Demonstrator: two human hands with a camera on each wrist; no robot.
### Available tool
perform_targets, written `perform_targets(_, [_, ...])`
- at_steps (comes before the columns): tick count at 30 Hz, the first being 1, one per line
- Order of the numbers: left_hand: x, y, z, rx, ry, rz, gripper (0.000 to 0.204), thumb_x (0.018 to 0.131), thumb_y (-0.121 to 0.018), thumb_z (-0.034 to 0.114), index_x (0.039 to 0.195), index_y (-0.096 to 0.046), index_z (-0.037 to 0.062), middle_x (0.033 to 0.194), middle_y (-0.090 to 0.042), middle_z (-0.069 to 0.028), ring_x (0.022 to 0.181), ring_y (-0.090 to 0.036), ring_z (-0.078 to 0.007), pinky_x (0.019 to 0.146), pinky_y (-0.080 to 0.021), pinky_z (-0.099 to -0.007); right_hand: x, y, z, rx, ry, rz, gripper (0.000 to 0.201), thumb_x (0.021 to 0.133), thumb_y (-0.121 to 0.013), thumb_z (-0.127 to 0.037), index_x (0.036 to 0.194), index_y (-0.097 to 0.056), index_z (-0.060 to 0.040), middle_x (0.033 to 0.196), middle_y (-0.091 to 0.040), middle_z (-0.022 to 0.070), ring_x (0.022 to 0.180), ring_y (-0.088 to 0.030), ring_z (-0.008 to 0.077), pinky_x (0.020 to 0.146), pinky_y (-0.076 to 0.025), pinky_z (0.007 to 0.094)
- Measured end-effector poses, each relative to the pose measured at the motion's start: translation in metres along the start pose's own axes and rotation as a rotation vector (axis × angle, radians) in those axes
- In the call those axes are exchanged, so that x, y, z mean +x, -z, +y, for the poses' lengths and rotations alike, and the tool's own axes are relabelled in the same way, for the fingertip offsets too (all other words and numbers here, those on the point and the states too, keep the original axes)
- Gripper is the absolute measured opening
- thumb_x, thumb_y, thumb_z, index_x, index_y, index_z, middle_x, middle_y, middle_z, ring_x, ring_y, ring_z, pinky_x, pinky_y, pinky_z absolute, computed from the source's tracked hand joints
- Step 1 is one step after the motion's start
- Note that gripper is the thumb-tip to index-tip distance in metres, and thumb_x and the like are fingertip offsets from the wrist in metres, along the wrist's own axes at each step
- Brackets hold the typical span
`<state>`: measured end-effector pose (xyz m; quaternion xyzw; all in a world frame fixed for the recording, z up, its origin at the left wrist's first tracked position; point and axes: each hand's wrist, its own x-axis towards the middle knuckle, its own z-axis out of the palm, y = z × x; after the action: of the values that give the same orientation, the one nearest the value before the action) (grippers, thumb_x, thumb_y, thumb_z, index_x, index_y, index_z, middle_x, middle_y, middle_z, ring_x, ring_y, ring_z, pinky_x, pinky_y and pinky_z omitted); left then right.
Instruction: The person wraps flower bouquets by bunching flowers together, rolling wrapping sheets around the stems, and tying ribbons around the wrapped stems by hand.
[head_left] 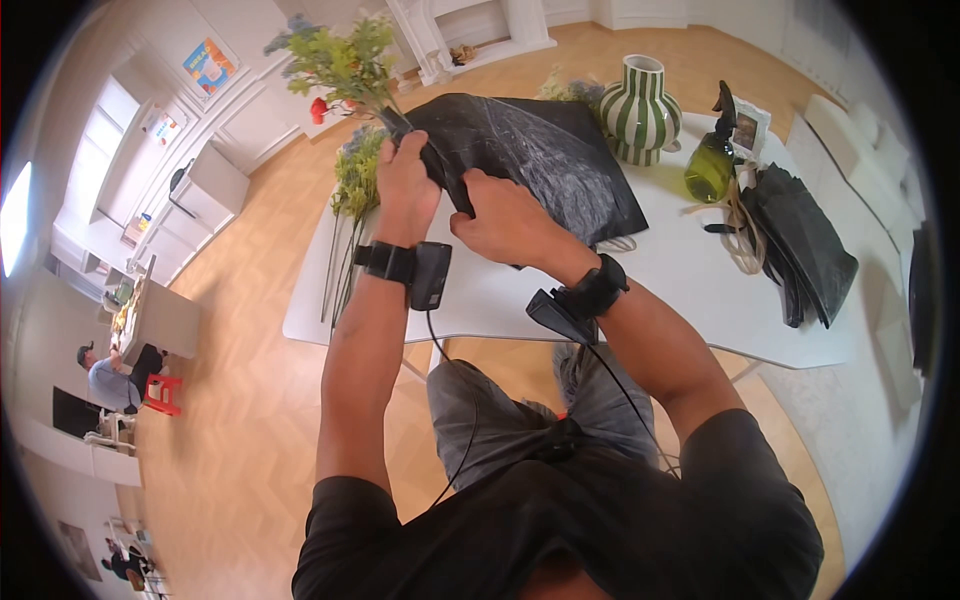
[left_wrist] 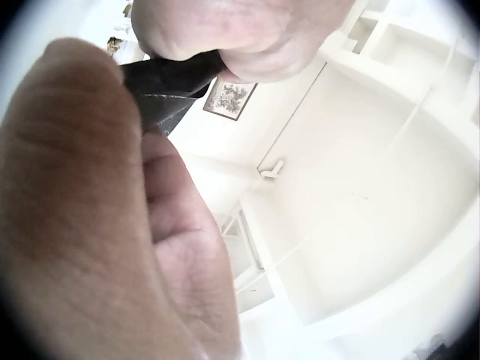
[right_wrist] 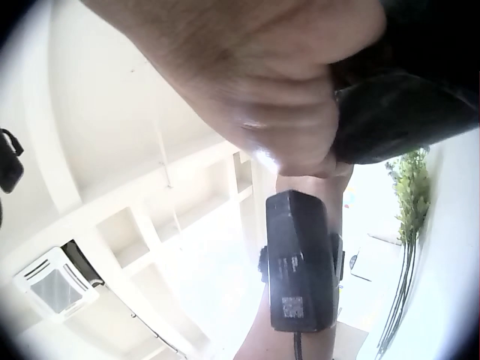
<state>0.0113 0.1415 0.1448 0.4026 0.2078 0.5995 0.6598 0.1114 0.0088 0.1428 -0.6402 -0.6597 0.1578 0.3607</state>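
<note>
A bunch of flowers [head_left: 345, 65] with green leaves, a red bloom and bluish heads rises at the upper left of the head view. Black wrapping paper [head_left: 545, 150] is gathered round its stems and spreads rightward over the table. My left hand [head_left: 408, 185] grips the wrapped stems just below the leaves. Close by on the right, my right hand [head_left: 505, 220] pinches the edge of the paper. Dark paper [left_wrist: 169, 86] shows between both hands in the left wrist view. From the right wrist, the fingers [right_wrist: 285, 120] are curled over the black sheet [right_wrist: 405, 120].
Loose leafy stems [head_left: 355, 185] lie on the white table [head_left: 480, 300] to the left. Beyond the paper stand a green-striped vase [head_left: 643, 115], a green spray bottle [head_left: 708, 178] and a picture frame [head_left: 750, 125]. Folded black sheets [head_left: 805, 240] and beige ribbon [head_left: 738, 235] lie at the right.
</note>
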Motion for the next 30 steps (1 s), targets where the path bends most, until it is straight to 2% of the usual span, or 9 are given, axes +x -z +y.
perform_targets(4, [-0.009,0.011,0.016,-0.125,0.017,0.003,0.013,0.088,-0.060,-0.002,0.096,-0.053,0.0051,0.093,-0.062,-0.0086,0.082,-0.065,-0.0239,0.071,-0.057,-0.0385,-0.003,0.007,-0.020,-0.119,0.047,-0.045,0.045,0.082,-0.066,-0.030,0.105,-0.054,0.0061,0.098,-0.065,0.0271,0.094,-0.064,0.0452,0.085,-0.050,0.0508])
perform_targets(6, [-0.008,0.016,0.019,-0.131,0.008,0.013,0.013,0.090,-0.058,-0.002,0.099,-0.053,0.0054,0.096,-0.062,-0.0099,0.083,-0.065,-0.0253,0.071,-0.057,-0.0398,-0.010,0.000,-0.035,-0.266,0.130,0.049,0.048,0.079,-0.070,-0.032,0.106,-0.053,0.0036,0.104,-0.063,0.0234,0.093,-0.065,0.0429,0.082,-0.052,0.0518])
perform_targets(10, [-0.010,0.031,0.022,-0.170,0.040,0.090,0.017,0.091,-0.059,0.003,0.105,-0.053,0.0108,0.105,-0.060,-0.0062,0.095,-0.061,-0.0225,0.083,-0.051,-0.0416,0.003,-0.017,-0.020,-0.387,0.226,0.181,0.036,0.083,-0.069,-0.022,0.107,-0.052,-0.0007,0.102,-0.061,0.0177,0.091,-0.066,0.0389,0.075,-0.054,0.0478])
perform_targets(14, [-0.024,0.047,0.009,-0.159,0.097,0.209,0.023,0.092,-0.060,0.006,0.112,-0.053,0.0154,0.113,-0.058,-0.0013,0.105,-0.056,-0.0193,0.093,-0.044,-0.0427,0.016,-0.015,0.006,-0.428,0.268,0.141,0.025,0.086,-0.064,-0.015,0.105,-0.053,-0.0036,0.097,-0.062,0.0149,0.088,-0.066,0.0369,0.072,-0.054,0.0471])
perform_targets(19, [-0.045,0.052,-0.021,-0.236,-0.029,0.223,0.018,0.095,-0.061,0.009,0.110,-0.053,0.0108,0.111,-0.059,-0.0050,0.098,-0.059,-0.0165,0.083,-0.049,-0.0353,0.025,-0.029,0.040,-0.469,0.433,0.181,0.019,0.085,-0.060,-0.010,0.103,-0.055,-0.0064,0.096,-0.062,0.0129,0.087,-0.064,0.0335,0.073,-0.049,0.0446])
perform_targets(23, [-0.052,0.076,-0.050,-0.184,-0.022,0.200,0.012,0.094,-0.065,0.013,0.102,-0.056,0.0100,0.097,-0.062,-0.0015,0.087,-0.059,-0.0135,0.075,-0.050,-0.0320,0.024,-0.045,0.070,-0.488,0.459,0.116,0.020,0.085,-0.060,-0.008,0.105,-0.057,-0.0065,0.097,-0.063,0.0132,0.090,-0.063,0.0333,0.075,-0.048,0.0423])
perform_targets(25, [-0.057,0.087,-0.061,-0.124,0.019,0.227,0.011,0.094,-0.065,0.014,0.099,-0.057,0.0100,0.094,-0.062,-0.0010,0.082,-0.059,-0.0129,0.071,-0.049,-0.0308,0.020,-0.051,0.081,-0.401,0.477,0.064,0.018,0.082,-0.058,-0.007,0.099,-0.056,-0.0046,0.092,-0.063,0.0124,0.088,-0.063,0.0349,0.077,-0.048,0.0461])
perform_targets(27, [-0.062,0.093,-0.073,-0.045,0.062,0.283,0.012,0.093,-0.067,0.016,0.092,-0.057,0.0096,0.087,-0.061,-0.0002,0.071,-0.056,-0.0121,0.061,-0.048,-0.0281,0.015,-0.054,0.087,-0.372,0.419,-0.014,0.019,0.082,-0.059,-0.009,0.100,-0.057,-0.0036,0.095,-0.062,0.0137,0.091,-0.062,0.0358,0.080,-0.048,0.0458])
perform_targets(30, [-0.066,0.095,-0.089,-0.005,0.092,0.419,0.013,0.092,-0.068,0.016,0.092,-0.057,0.0086,0.085,-0.060,-0.0006,0.068,-0.055,-0.0120,0.060,-0.047,-0.0272,0.010,-0.065,0.105,-0.308,0.355,-0.123,0.023,0.084,-0.061,-0.012,0.104,-0.058,-0.0015,0.100,-0.061,0.0164,0.095,-0.060,0.0372,0.085,-0.047,0.0458])
